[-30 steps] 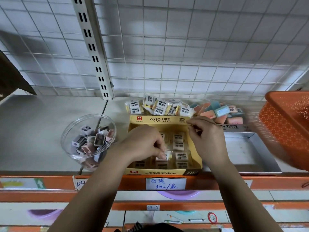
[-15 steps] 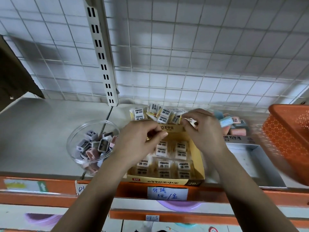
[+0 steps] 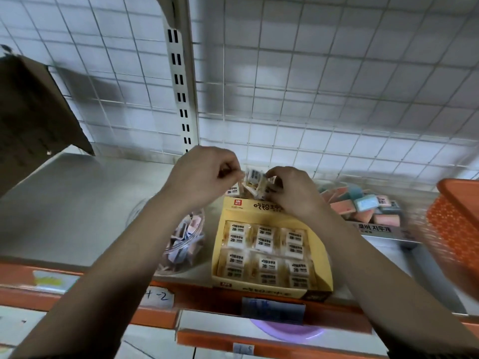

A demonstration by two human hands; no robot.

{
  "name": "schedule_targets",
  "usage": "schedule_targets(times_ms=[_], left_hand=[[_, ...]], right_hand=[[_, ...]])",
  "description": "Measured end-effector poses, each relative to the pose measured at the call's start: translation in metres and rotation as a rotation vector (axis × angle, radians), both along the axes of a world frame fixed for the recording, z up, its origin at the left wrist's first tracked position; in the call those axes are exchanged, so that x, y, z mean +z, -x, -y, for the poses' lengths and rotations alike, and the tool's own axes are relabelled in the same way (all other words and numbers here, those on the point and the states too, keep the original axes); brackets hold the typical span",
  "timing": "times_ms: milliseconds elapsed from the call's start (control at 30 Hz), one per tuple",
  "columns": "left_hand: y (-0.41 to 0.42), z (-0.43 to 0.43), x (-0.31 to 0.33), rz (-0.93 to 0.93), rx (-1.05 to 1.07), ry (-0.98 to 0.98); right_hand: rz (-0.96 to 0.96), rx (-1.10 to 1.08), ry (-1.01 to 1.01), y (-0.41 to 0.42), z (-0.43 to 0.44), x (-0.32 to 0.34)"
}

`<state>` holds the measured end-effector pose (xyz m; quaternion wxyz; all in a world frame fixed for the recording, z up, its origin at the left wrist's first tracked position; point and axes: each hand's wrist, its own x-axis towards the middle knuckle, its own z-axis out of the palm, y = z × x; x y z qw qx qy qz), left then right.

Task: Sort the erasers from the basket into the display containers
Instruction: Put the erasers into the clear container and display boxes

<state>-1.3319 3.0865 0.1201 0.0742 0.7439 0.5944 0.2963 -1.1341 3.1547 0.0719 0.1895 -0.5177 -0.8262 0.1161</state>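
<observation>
Two hands: what are they holding?

— Each pinches wrapped erasers (image 3: 252, 177), the left hand (image 3: 204, 174) and right hand (image 3: 293, 190) meeting above the loose heap by the shelf's (image 3: 77, 203) back edge, fingers (image 3: 225, 161) curled tight, probably separating joined packets for the yellow box (image 3: 272, 290) at the front edge.

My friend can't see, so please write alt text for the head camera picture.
The left hand and right hand pinch wrapped white erasers behind a yellow display box on a shelf. A clear bowl sits left; pastel erasers and an orange basket sit right.
</observation>
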Motion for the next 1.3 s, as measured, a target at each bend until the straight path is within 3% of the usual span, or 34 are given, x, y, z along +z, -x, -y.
schedule_targets(times_ms=[267, 400, 500, 667, 767, 1000, 1300], left_hand=[[-0.015, -0.082, 0.000, -0.316, -0.192, 0.247], [-0.034, -0.100, -0.011, -0.484, -0.263, 0.356], [-0.044, -0.105, -0.022, -0.609, -0.226, 0.303], [-0.049, -0.103, -0.024, -0.645, -0.180, 0.284], [-0.048, -0.098, -0.021, -0.603, -0.202, 0.302], [-0.038, -0.052, -0.004, -0.276, -0.167, 0.226], [-0.011, 0.022, -0.008, 0.040, -0.067, 0.204]], right_hand=[[-0.365, -0.085, -0.139, -0.035, 0.033, 0.005], [-0.504, -0.130, -0.087, -0.055, 0.045, 0.001], [-0.577, -0.140, -0.053, -0.066, 0.056, -0.004], [-0.779, -0.075, 0.068, -0.070, 0.077, -0.007], [-0.981, 0.003, 0.239, -0.069, 0.090, -0.005], [-1.122, 0.055, 0.410, -0.061, 0.103, 0.000], [-0.798, 0.122, 0.610, -0.031, 0.104, -0.004]])
